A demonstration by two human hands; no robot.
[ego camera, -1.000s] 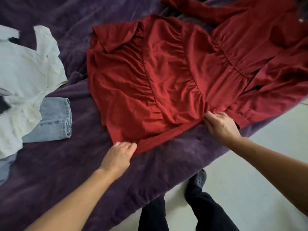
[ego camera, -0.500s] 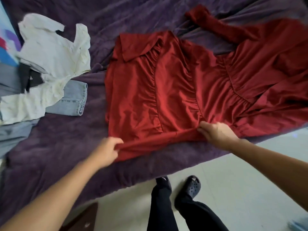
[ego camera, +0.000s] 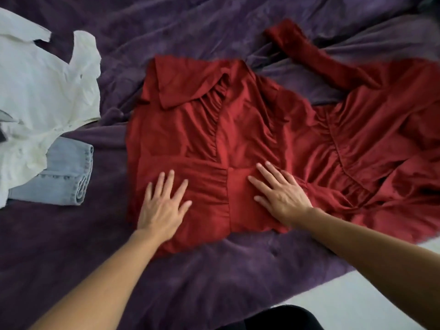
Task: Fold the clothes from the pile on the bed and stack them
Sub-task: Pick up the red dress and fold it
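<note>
A white shirt (ego camera: 40, 96) lies on blue jeans (ego camera: 64, 179) at the left of the purple blanket (ego camera: 214, 282). The big red dress (ego camera: 250, 129) lies in the middle. The left hand (ego camera: 164, 208) and right hand (ego camera: 282, 195) press flat on its folded near edge, fingers straight and spread.

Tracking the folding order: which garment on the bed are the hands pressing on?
The red dress: both the left hand and right hand lie flat on it. The white shirt and jeans sit untouched to the left.
</note>
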